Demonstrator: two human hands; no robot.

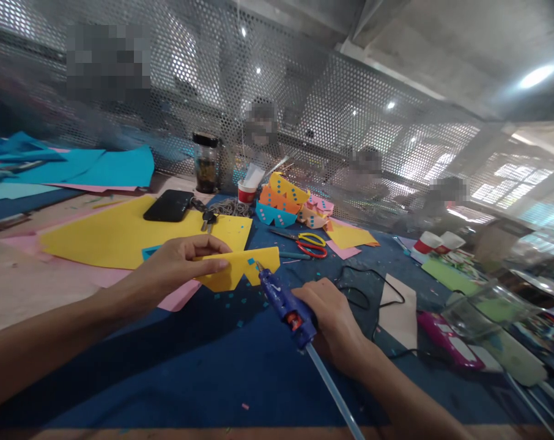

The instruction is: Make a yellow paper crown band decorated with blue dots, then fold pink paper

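My left hand (pixel 192 260) pinches the left end of a yellow sheet piece with a notched lower edge (pixel 228 272), held up above the blue table covering. A small blue square (pixel 252 261) shows on that piece. My right hand (pixel 329 315) is wrapped round a blue glue gun (pixel 286 302), its nozzle at the yellow piece beside the blue square. From the gun's rear a long clear glue stick (pixel 334 391) sticks out. Several tiny blue bits (pixel 240 324) lie on the covering below. How my right fingers sit on the trigger is hidden.
Scissors (pixel 311 244), a black phone (pixel 168 205), keys (pixel 208 219) and a lidded jar (pixel 206 162) lie or stand beyond my hands. Decorated coloured pieces (pixel 281 201) stand near a paper cup (pixel 247 191). At right are a black cord (pixel 373 272), magenta power strip (pixel 451 342) and glass jar (pixel 474 305).
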